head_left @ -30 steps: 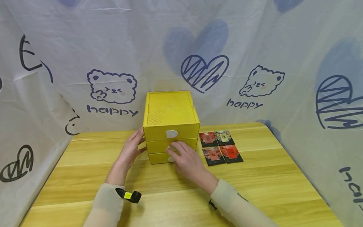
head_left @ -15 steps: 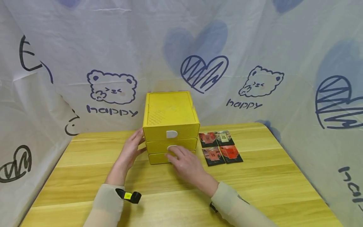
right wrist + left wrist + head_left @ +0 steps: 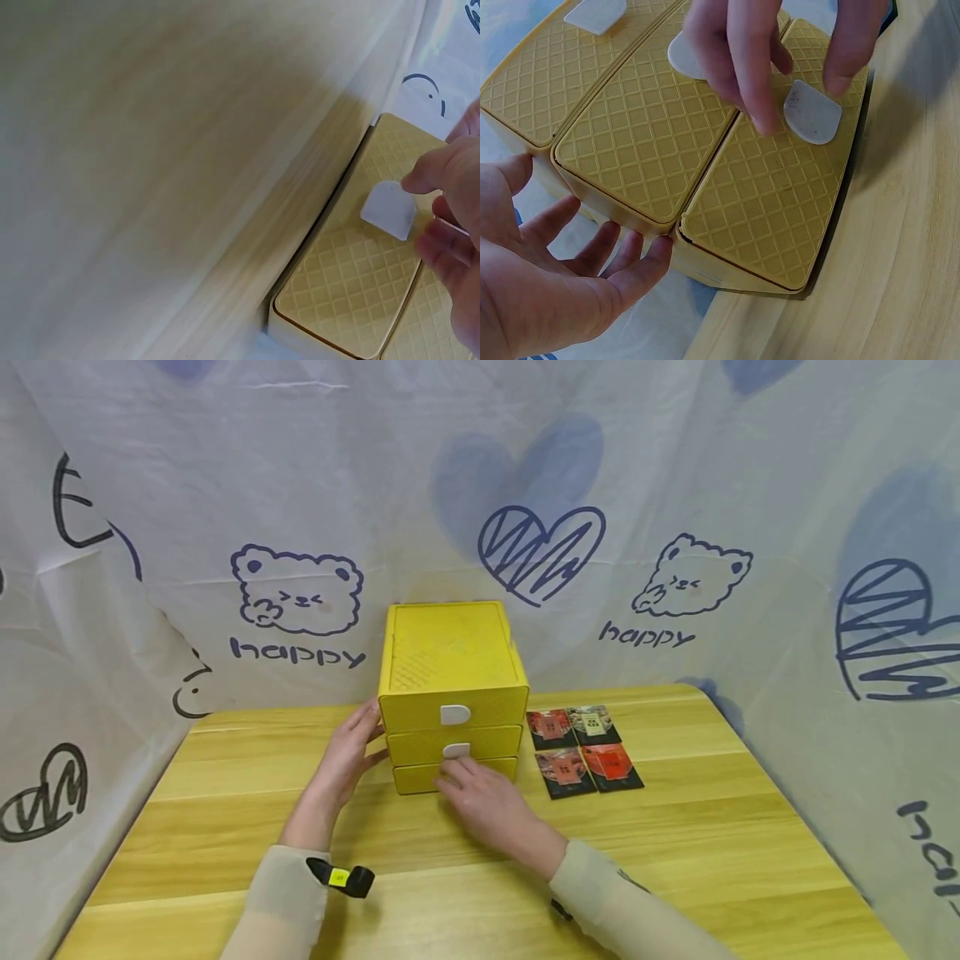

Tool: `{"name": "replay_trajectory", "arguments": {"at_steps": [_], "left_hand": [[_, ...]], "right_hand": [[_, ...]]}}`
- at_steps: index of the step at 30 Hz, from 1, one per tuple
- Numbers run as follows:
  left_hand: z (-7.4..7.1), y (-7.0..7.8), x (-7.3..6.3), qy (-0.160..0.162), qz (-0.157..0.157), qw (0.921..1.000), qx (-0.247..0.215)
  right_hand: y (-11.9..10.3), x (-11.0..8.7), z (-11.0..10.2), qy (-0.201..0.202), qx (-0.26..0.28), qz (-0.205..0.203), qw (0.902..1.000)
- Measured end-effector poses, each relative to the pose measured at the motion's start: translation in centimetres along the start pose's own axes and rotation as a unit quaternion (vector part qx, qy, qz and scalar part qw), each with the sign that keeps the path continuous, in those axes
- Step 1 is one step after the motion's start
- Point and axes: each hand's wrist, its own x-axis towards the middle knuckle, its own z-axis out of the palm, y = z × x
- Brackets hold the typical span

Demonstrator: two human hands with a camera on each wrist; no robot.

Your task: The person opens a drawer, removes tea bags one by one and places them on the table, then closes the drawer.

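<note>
A yellow three-drawer box (image 3: 450, 647) stands at the back of the table, its drawers pushed in and a white tab on each. My left hand (image 3: 347, 756) rests its fingertips along the box's left side; the left wrist view shows those fingers (image 3: 600, 247) spread and slightly bent. In front of the bottom drawer (image 3: 414, 781) is my right hand (image 3: 491, 806), covering that drawer's tab in the head view. The left wrist view has the bottom white tab (image 3: 812, 112) between its thumb and fingers, with gaps. In the right wrist view the thumb (image 3: 429, 171) is at the tab's edge.
Several dark packets with red and pale labels, among them one red packet (image 3: 611, 764), lie flat in a block right of the box. Behind stands a white printed curtain (image 3: 420, 485). The wooden table (image 3: 675, 860) extends toward the person and both sides.
My right hand has moved down from the middle drawer's tab to the bottom drawer, uncovering the middle tab. The left hand, box and packets have stayed put.
</note>
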Motion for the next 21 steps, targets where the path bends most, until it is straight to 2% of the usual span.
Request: {"name": "replay_trajectory", "arguments": {"at_steps": [12, 21], "left_hand": [[-0.03, -0.15, 0.16, -0.002, 0.002, 1.0, 0.001], [0.03, -0.13, 0.08, -0.003, 0.008, 1.0, -0.001]], "right_hand": [[-0.37, -0.05, 0.61, -0.037, -0.013, 0.014, 0.9991], [-0.32, -0.01, 0.89, -0.02, 0.006, 0.029, 0.9994]]}}
